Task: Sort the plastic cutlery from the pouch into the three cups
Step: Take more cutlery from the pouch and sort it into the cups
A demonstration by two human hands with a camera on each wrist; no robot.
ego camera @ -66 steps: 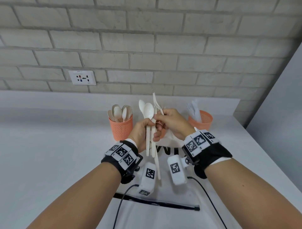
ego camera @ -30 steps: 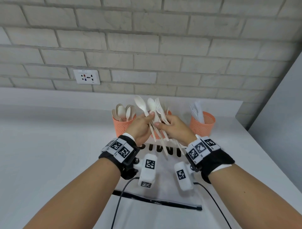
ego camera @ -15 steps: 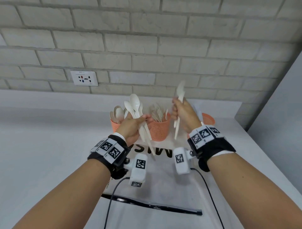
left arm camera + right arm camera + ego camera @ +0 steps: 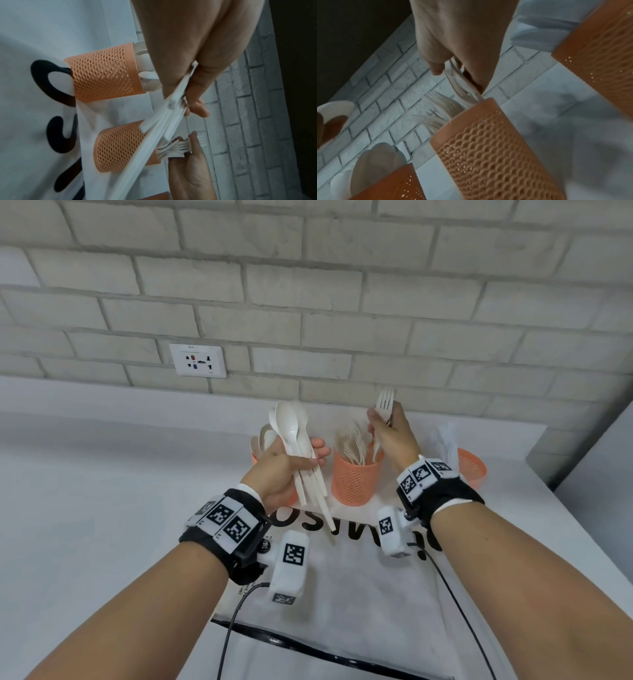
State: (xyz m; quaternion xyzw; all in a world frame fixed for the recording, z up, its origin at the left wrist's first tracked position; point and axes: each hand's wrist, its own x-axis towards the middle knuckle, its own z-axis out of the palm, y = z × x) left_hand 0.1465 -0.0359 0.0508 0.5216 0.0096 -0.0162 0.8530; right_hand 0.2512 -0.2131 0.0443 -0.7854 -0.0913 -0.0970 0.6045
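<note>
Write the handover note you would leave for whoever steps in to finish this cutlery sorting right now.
Left hand: grips a bunch of spoons, bowls up, in front of the left cup.
Right hand: holds a fork over the middle cup, its lower end at the rim.
Done: the left cup holds spoons, the middle cup forks, the right cup pale cutlery, too blurred to name.
Left: drop the fork in, then the spoons. The pouch lies flat; its contents are not visible.

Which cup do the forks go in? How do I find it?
Look below the brick wall, where three orange mesh cups stand on the white counter. The fork cup is the middle one, bristling with prongs; its neighbours don't.
</note>
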